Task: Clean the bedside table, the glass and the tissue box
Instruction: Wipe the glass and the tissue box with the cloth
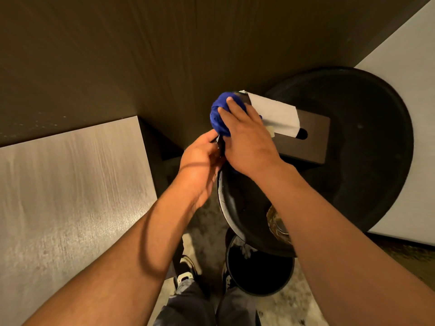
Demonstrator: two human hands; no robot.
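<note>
Both hands are held together at the left end of the tissue box (pixel 303 140). A bunched blue cloth (pixel 219 114) is pressed against that end by the right hand (pixel 247 140), its fingers curled over the top of the cloth. The left hand (pixel 200 158) is closed on the box's near left corner, where a dark edge is pinched between thumb and fingers. The box is dark brown and appears to be lifted and tilted over the round black worktop (pixel 367 147), its left end beyond the rim. A white tissue (pixel 275 114) is seen standing out of the slot on its top face.

The glass (pixel 276 223) is set on the worktop near its front rim and is largely hidden behind the right forearm; only an amber-tinted part of it can be made out. A black waste bin (pixel 259 269) is placed on the floor below the worktop's front edge, with something pale crumpled inside it. A pale wood-grain surface (pixel 70 189) is seen to the left, and a white surface (pixel 412 90) to the right, behind the worktop. Two shoes are visible on the mottled floor.
</note>
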